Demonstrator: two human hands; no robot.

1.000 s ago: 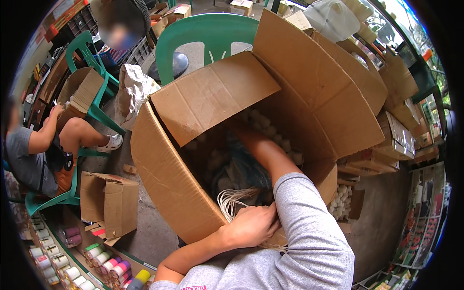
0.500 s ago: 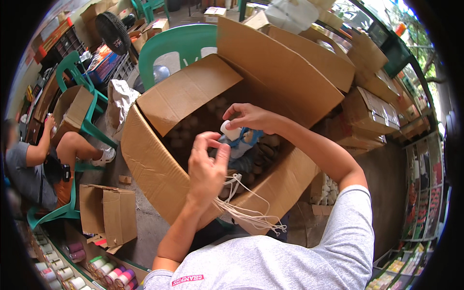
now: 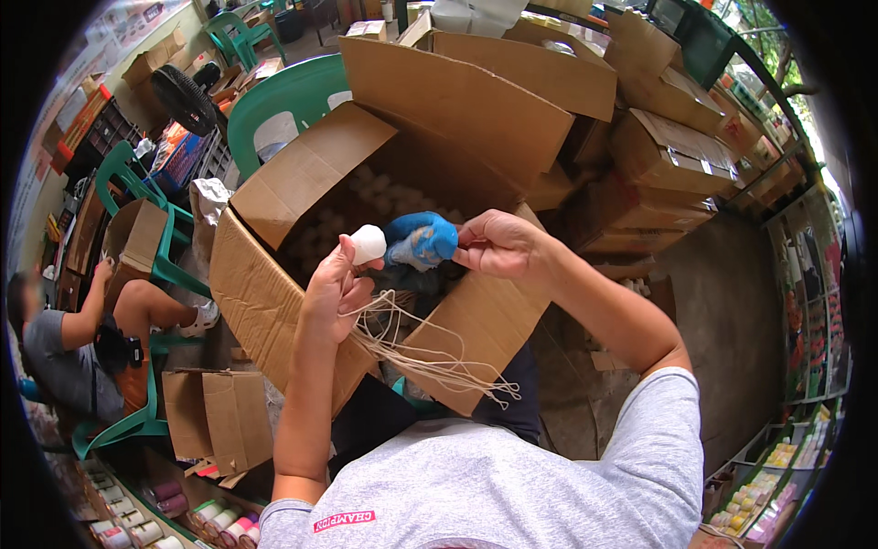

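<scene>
My left hand [image 3: 337,285] grips a small white wax-like cylinder [image 3: 368,242] between thumb and fingers, its rounded end pointing up and right. My right hand [image 3: 501,245] pinches the right end of a bunched blue and grey cloth [image 3: 422,240]. The two held things are close together, above the opening of a large cardboard box [image 3: 265,274]. Inside this box, many similar white pieces [image 3: 389,194] lie in shadow. Beside my left wrist, a bundle of thin white cords [image 3: 439,357] hangs over the near edge of the box.
A green plastic chair [image 3: 265,110] stands behind the box. Cardboard cartons [image 3: 672,151] are stacked at the right, and a smaller open carton [image 3: 219,416] stands at lower left. Another person [image 3: 78,339] sits at the left. Shelves of coloured cylinders [image 3: 777,467] line the lower right.
The white cylinder has gone from my right fingers to my left hand. My right hand has moved right and taken hold of the blue cloth, which is now higher. The view has shifted.
</scene>
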